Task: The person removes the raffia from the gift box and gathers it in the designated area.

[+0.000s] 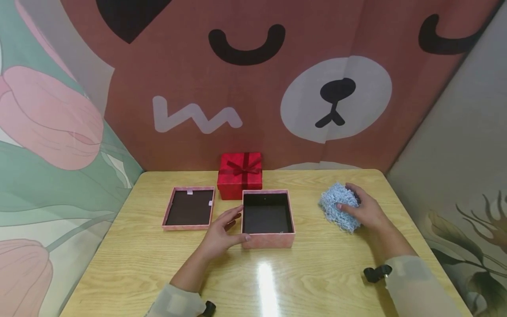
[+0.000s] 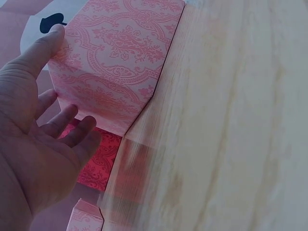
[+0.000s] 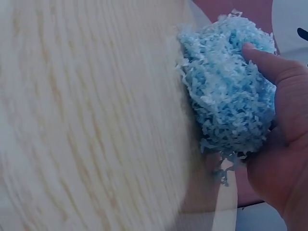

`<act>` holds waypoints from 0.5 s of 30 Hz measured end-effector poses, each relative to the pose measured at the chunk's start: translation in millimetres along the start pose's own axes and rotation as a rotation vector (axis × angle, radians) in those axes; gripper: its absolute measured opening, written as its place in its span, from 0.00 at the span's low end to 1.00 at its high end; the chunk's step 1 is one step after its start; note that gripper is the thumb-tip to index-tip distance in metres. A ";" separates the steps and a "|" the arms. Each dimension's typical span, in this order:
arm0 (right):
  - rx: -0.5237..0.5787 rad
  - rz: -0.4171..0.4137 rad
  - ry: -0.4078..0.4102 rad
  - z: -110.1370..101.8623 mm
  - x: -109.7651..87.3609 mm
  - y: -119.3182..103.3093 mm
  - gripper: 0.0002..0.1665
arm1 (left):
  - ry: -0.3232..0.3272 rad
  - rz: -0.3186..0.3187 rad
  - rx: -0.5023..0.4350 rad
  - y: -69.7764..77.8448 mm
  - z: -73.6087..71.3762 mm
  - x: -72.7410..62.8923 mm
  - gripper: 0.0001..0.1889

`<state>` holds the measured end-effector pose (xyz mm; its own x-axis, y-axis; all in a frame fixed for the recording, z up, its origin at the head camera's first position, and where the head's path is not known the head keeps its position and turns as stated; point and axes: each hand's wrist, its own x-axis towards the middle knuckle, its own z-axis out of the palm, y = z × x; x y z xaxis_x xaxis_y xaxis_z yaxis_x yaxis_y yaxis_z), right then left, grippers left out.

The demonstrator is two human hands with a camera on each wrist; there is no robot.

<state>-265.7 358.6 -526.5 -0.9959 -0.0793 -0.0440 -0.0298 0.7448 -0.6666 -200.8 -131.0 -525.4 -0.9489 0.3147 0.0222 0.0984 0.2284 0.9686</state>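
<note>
A pink patterned gift box (image 1: 268, 241) without its lid stands mid-table, its dark inside showing. At its left side is my left hand (image 1: 222, 232), the thumb touching near the front corner and the fingers loosely spread along the left wall. In the left wrist view, the box (image 2: 130, 43) shows its floral surface beside the thumb. On the right, my right hand (image 1: 367, 210) grips a clump of light blue shredded paper (image 1: 336, 207) from its right side. The right wrist view shows the thumb pressed into the shredded paper (image 3: 226, 86); the other fingers are mostly hidden behind it.
The pink box lid (image 1: 189, 209) lies inside-up left of the box. Behind the box stands a red gift box (image 1: 237, 189) with a dark ribbon bow. The wooden table (image 1: 150, 259) meets a printed bear curtain (image 1: 253, 88) at its far edge.
</note>
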 end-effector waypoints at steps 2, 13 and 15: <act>0.032 -0.020 0.003 -2.0 -1.2 -1.9 0.61 | -0.002 -0.001 -0.002 0.1 -0.2 0.0 0.46; 0.098 -0.067 0.073 -7.7 -8.8 -13.8 0.56 | -0.002 -0.008 -0.003 1.6 0.2 -0.3 0.46; 0.107 -0.079 0.088 -7.6 -10.1 -16.2 0.55 | -0.002 -0.006 0.000 1.7 0.3 -0.5 0.45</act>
<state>-255.9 352.4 -509.6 -0.9946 -0.0727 0.0737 -0.1034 0.6633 -0.7412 -200.1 -130.6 -523.9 -0.9488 0.3155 0.0157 0.0925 0.2300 0.9688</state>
